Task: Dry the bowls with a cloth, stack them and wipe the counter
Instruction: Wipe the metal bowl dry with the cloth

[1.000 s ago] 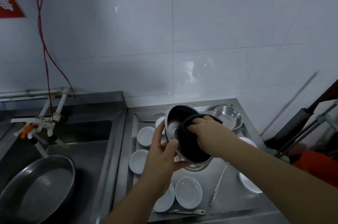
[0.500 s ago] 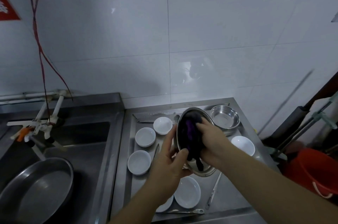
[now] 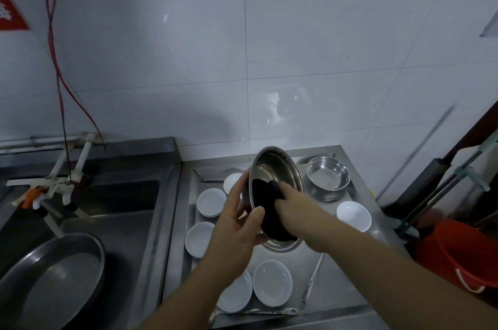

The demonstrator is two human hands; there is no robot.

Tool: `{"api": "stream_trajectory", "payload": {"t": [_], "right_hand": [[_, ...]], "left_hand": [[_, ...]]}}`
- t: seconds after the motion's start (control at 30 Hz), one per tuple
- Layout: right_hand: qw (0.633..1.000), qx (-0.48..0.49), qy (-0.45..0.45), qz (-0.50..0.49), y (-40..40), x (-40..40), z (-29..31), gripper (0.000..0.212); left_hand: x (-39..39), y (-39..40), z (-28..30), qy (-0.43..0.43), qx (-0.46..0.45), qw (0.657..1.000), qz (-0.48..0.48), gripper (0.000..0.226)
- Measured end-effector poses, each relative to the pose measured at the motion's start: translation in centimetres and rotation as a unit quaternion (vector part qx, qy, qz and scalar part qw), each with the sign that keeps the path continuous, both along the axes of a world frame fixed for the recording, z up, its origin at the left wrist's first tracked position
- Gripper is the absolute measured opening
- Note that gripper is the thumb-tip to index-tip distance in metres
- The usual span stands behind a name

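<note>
A single head-worn wide-angle view looks forward and down from above at the steel desk, close enough that both forearms fill the lower frame; the tiled wall fills the upper half.

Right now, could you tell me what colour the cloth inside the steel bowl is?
Black, or very dark cloth; head view.

counter: crowded | 6 white bowls | front-right strip free
</note>
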State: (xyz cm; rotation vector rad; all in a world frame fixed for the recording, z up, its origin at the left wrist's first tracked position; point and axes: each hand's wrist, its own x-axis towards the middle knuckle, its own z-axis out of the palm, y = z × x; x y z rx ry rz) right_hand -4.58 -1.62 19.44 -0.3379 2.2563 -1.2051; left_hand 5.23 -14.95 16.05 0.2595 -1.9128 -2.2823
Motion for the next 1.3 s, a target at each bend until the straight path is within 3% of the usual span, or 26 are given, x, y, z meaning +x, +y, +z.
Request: {"api": "stream_trajectory", "payload": {"t": [0.07, 0.17, 0.27, 0.37, 0.5, 0.57, 0.67, 0.7, 0.77, 0.83, 0.9, 1.03, 1.13, 1.23, 1.3], "right_hand": [[0.979, -0.126, -0.149, -0.066, -0.1, 1.2, 0.4, 0.027], [0.882, -0.298, -0.323, -0.173, 0.0, 1.0, 1.0, 0.038], [0.803, -0.408, -0.379, -0.212, 0.5, -0.1, 1.8, 0.062], [0.8, -0.426, -0.379, -0.185, 0.8, -0.6, 2.5, 0.076], [0.816, -0.42, -0.357, -0.173, 0.9, -0.6, 2.0, 0.045], [0.81, -0.434, -0.35, -0.183, 1.0, -0.5, 1.5, 0.035], [0.799, -0.457, -0.337, -0.199, 1.3, -0.4, 1.0, 0.033], [0.794, -0.466, -0.336, -0.198, 1.3, -0.4, 0.7, 0.034], [0.788, -0.478, -0.339, -0.188, 1.5, -0.4, 0.2, 0.039], [0.782, -0.482, -0.355, -0.175, 1.5, -0.2, -0.1, 0.04], [0.777, -0.478, -0.373, -0.168, 1.5, 0.3, -0.7, 0.039], [0.793, -0.443, -0.384, -0.167, 1.5, 1.5, -2.3, 0.05], [0.822, -0.389, -0.384, -0.159, 2.0, 2.6, -2.9, 0.058], [0.845, -0.326, -0.368, -0.21, 2.5, 3.2, -3.0, 0.062], [0.855, -0.329, -0.317, -0.243, 2.5, 3.4, -2.5, 0.045]], "left_hand": [[0.2, 0.2, -0.3, 0.008, -0.034, 0.999, -0.017, 0.07], [0.7, 0.1, -0.3, 0.008, -0.117, 0.992, -0.046, 0.073], [1.2, -0.5, -0.1, 0.005, -0.224, 0.972, -0.067, 0.073], [1.2, -1.4, 0.1, 0.006, -0.274, 0.958, -0.086, 0.075], [0.5, -2.3, 0.2, 0.043, -0.362, 0.926, -0.097, 0.08], [0.3, -2.6, 0.1, 0.039, -0.36, 0.929, -0.074, 0.082], [0.5, -2.4, -0.5, 0.032, -0.304, 0.951, 0.053, 0.074], [0.6, -2.1, -0.8, -0.004, -0.249, 0.961, 0.124, 0.061], [0.4, -1.5, -1.2, -0.126, -0.043, 0.971, 0.201, 0.038], [0.0, -1.1, -1.5, -0.182, 0.146, 0.96, 0.155, 0.038], [-0.1, -0.7, -1.0, -0.151, 0.233, 0.953, 0.119, 0.035], [-0.5, -1.0, -0.3, -0.083, 0.382, 0.906, 0.159, 0.036], [-0.9, -2.3, 0.1, -0.058, 0.408, 0.896, 0.168, 0.033], [-1.2, -3.9, 0.4, -0.044, 0.371, 0.909, 0.184, 0.042], [-1.0, -4.5, 0.7, -0.051, 0.312, 0.931, 0.181, 0.041]]}}
